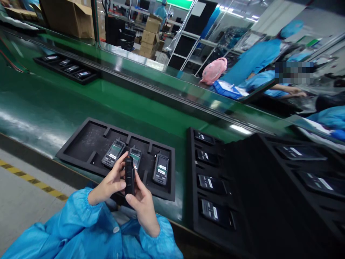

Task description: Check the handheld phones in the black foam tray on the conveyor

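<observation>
Between both hands a black handheld radio (129,177) is held upright, its narrow side with raised buttons turned toward me. My left hand (111,181) grips it from the left, thumb on its edge. My right hand (144,203) closes on it from the right, the thumb near its lower end. Just beyond lies a black foam tray (86,144) with several compartments. In it rest a radio with a white label (113,153), a second radio (136,155) partly hidden behind the held one, and a third radio (161,168) at the right.
To the right stands another foam tray (192,180) with several devices, beside a tilted black foam tray (283,172). A smaller tray (88,78) sits farther along the green bench (115,97). Beyond the glass are cardboard boxes (149,37), a pink basket (214,71) and people in blue.
</observation>
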`<state>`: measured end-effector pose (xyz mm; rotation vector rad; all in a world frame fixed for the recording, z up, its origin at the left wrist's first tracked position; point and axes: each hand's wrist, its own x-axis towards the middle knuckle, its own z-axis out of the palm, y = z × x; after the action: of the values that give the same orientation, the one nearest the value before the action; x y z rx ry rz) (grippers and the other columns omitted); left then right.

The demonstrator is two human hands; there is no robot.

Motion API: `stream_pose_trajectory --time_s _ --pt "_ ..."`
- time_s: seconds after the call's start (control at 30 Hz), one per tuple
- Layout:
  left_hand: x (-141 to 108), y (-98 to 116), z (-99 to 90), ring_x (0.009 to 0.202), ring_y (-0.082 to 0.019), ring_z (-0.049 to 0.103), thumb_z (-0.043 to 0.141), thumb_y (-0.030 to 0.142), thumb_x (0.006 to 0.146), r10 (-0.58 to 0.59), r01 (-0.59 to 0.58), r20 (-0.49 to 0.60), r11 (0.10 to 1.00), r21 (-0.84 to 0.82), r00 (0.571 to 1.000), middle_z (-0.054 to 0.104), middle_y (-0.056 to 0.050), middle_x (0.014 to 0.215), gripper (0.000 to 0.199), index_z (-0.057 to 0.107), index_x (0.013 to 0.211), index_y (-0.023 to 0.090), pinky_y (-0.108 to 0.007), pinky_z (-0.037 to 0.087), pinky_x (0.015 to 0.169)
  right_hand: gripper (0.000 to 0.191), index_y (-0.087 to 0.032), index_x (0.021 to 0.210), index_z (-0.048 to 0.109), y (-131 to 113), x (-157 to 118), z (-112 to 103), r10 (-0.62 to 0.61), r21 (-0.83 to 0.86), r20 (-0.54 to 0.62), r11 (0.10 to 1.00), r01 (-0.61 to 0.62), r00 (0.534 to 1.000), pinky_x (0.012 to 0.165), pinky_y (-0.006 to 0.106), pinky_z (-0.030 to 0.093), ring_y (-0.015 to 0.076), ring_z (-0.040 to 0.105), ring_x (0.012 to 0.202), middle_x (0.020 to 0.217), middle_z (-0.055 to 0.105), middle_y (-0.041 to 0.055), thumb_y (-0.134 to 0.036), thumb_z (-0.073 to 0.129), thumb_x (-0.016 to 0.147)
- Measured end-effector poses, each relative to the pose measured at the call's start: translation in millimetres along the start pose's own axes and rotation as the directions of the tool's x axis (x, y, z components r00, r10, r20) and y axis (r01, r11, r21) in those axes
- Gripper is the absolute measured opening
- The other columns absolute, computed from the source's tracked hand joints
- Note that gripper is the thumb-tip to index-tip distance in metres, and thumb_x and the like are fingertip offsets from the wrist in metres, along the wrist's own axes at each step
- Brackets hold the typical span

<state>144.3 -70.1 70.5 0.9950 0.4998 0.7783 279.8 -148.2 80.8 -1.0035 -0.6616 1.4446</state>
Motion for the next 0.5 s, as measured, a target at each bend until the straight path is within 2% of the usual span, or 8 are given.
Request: stream_pose_trajectory --time_s 0.07,0.2,0.37,0.5 --pt "0.9 -2.6 -2.9 0.095 -0.02 0.059 0.076 0.051 0.076 -0.009 0.009 0.007 1.0 -0.024 1.0 0.045 -0.008 0.136 0.094 0.022 0.153 0.046 -0.025 0.053 0.066 0.084 -0.027 0.143 0.051 -0.8 0.3 0.3 0.0 0.006 0.0 1.0 0.0 1.0 0.107 0.049 0.05 0.0306 0.057 0.13 0.143 0.059 0.0052 -0.045 0.086 0.069" --pt "-0.5 0.0 1.7 0.1 -0.02 0.058 0.078 0.05 0.076 -0.006 0.006 -0.002 1.0 0.0 1.0 0.048 -0.007 0.133 0.095 0.023 0.154 0.043 -0.035 0.052 0.089 0.073 -0.028 0.14 0.055 6.0 1.3 -1.1 -0.029 -0.043 -0.056 0.999 0.027 0.998 0.115 0.05 0.041 0.0294 0.053 0.135 0.145 0.057 0.0043 -0.046 0.082 0.075" --pt "-4.0 -2.4 16.9 0.113 -0.023 0.055 0.074 0.045 0.082 0.006 -0.003 -0.05 0.999 0.053 0.999 0.049 -0.007 0.133 0.086 0.025 0.153 0.039 -0.038 0.045 0.102 0.066 -0.029 0.14 0.054 23.4 0.9 -5.4 -0.091 -0.158 -0.135 0.985 0.07 0.987 0.122 0.053 0.029 0.0294 0.04 0.144 0.153 0.047 0.003 -0.047 0.076 0.081" --pt "0.9 -3.1 16.8 0.116 -0.025 0.056 0.073 0.042 0.083 0.005 0.005 -0.138 0.997 0.074 0.99 0.051 -0.009 0.133 0.085 0.026 0.153 0.034 -0.037 0.045 0.102 0.064 -0.03 0.142 0.052 25.6 2.9 -7.9 -0.119 -0.254 -0.081 0.962 0.095 0.99 0.122 0.05 0.031 0.0288 0.039 0.145 0.154 0.047 0.0031 -0.051 0.071 0.084"
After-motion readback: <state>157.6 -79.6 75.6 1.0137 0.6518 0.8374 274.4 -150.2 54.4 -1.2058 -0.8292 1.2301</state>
